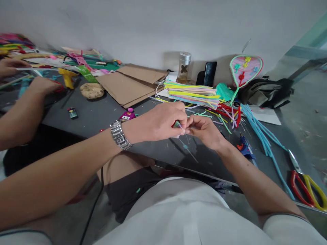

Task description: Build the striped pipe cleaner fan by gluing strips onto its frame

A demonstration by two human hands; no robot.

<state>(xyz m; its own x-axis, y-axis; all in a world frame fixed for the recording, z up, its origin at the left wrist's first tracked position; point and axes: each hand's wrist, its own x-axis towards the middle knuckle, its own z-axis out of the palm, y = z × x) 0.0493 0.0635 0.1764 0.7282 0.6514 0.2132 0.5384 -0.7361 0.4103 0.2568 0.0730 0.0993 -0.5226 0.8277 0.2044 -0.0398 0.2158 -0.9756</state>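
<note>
My left hand [163, 119], with a metal watch on the wrist, is curled around a small green and purple piece [178, 125]. Close against it, my right hand [204, 131] has its thumb and index finger pinched at that piece's tip, near the table's front half. Thin pale strands hang below the fingertips. What the right fingertips grip is too small to make out. Beneath the hands, a thin clear stick with a light blue blob [185, 146] lies on the dark table [158, 149].
Behind the hands lie bundled colored pipe cleaners [191, 93] and cardboard [127, 86]. A blue glue gun [245, 147], light blue stems [260, 132] and scissors [301, 180] are at right. Another person's hands [43, 85] work at left near a yellow glue gun [67, 78].
</note>
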